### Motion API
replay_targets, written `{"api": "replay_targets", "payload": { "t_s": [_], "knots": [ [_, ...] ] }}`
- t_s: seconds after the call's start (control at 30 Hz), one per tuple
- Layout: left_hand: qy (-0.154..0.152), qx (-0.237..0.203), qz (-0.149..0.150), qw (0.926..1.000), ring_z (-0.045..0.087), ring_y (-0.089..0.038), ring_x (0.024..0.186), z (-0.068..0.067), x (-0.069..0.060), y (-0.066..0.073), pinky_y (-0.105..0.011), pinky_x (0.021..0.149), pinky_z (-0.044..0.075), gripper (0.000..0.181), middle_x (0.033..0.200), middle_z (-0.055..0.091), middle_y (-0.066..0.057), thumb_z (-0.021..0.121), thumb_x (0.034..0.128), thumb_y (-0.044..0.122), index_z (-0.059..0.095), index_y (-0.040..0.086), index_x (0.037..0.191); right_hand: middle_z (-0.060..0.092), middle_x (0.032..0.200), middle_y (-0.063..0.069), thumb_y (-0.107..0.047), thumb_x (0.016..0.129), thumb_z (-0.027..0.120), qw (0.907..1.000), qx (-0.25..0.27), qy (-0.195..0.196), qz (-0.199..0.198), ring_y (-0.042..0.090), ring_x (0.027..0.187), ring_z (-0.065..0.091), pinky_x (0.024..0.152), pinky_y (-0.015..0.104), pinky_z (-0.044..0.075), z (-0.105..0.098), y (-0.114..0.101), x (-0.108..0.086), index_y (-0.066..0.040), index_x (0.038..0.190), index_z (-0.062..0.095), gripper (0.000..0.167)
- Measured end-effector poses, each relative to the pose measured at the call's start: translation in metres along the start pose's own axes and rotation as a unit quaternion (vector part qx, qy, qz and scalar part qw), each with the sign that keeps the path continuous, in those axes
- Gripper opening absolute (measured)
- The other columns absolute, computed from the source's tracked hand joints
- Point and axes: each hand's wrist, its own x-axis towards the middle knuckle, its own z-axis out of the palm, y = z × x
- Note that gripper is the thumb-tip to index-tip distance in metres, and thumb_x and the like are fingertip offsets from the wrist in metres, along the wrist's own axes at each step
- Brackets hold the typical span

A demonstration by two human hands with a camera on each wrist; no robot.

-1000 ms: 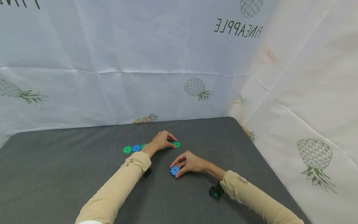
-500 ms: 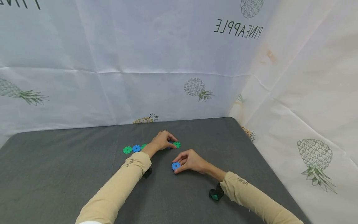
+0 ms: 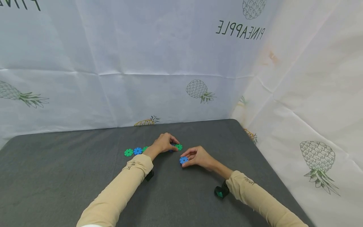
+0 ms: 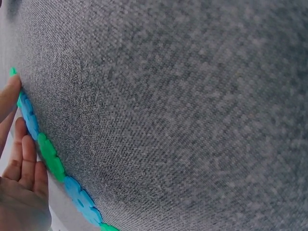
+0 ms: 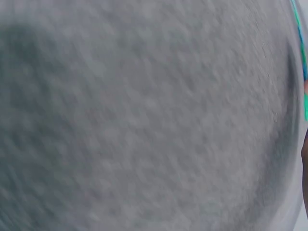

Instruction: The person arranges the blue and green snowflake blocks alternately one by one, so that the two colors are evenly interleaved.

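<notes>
A row of green and blue notched discs lies on the grey table, with the green disc [image 3: 129,152] at its left end. My left hand [image 3: 163,143] reaches across the row and pinches near its right-end green disc [image 3: 179,147], hiding some discs. In the left wrist view, the thumb and fingers [image 4: 9,96] are at the joined discs, including a green disc [image 4: 51,156] and a blue disc [image 4: 82,198]. My right hand [image 3: 199,157] pinches a blue disc [image 3: 183,160] by its rim, tilted, just short of the row. That disc is out of sight in the right wrist view.
The grey cloth-covered table [image 3: 71,176] extends around both arms. A white pineapple-print curtain [image 3: 156,94] hangs behind it and along the right side. Each wrist carries a dark camera, such as the right wrist camera [image 3: 221,191].
My right hand has carried the blue disc away from me and slightly right, closer to the row's right end. The left hand has stayed in place on the row.
</notes>
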Motion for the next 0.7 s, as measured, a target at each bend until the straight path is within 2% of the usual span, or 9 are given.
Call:
{"api": "replay_targets", "payload": {
  "t_s": [0.43, 0.7],
  "knots": [
    [0.001, -0.001, -0.004, 1.0, 0.059, -0.023, 0.106, -0.001, 0.0, 0.001, -0.044, 0.092, 0.048, 0.024, 0.109, 0.069, -0.001, 0.08, 0.0799, 0.02, 0.077, 0.017, 0.103, 0.068, 0.082, 0.001, -0.001, 0.074, 0.081, 0.9996, 0.009, 0.027, -0.001, 0.008, 0.068, 0.063, 0.064, 0.024, 0.054, -0.025, 0.003, 0.003, 0.008, 0.108, 0.068, 0.037],
    [0.002, -0.001, -0.01, 0.9999, 0.059, -0.023, 0.107, 0.001, 0.001, 0.0, -0.045, 0.092, 0.047, 0.024, 0.11, 0.068, -0.001, 0.08, 0.0796, 0.02, 0.077, 0.017, 0.103, 0.07, 0.086, 0.003, 0.0, 0.074, 0.08, 0.9994, 0.004, 0.033, -0.002, 0.009, 0.072, 0.065, 0.066, 0.025, 0.055, -0.037, 0.002, 0.009, 0.008, 0.108, 0.068, 0.037]
  ]
}}
